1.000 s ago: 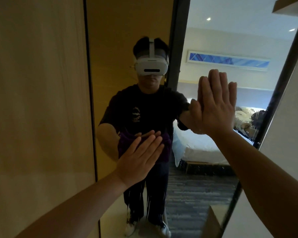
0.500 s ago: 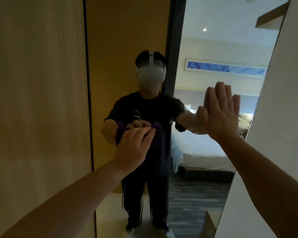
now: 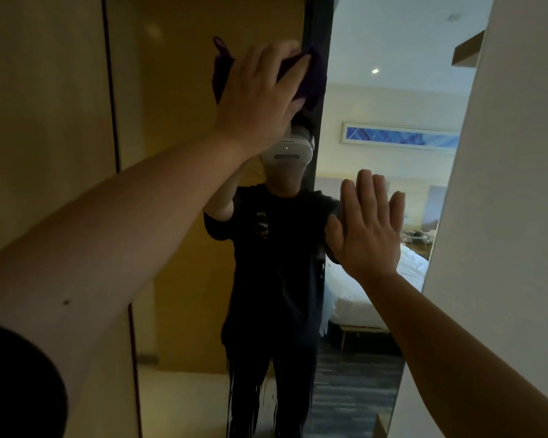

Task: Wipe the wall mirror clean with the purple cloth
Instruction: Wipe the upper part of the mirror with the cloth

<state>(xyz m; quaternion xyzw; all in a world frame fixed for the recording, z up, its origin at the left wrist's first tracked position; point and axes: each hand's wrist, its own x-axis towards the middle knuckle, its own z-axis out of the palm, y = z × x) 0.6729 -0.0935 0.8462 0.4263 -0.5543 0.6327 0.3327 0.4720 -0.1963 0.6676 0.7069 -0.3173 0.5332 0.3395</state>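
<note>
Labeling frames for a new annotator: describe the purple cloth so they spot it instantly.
Start at the tall wall mirror between the wood panel and the white wall. Near its top edge, the left hand presses the purple cloth against the glass. It is the only purple thing; the right hand, lower down, is bare.

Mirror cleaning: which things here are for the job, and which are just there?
For the job:
- wall mirror
- purple cloth, pressed on the glass up high
- left hand, on the cloth
- right hand, flat against the glass

Just there:
- wooden panel left of the mirror
- white wall on the right
</note>
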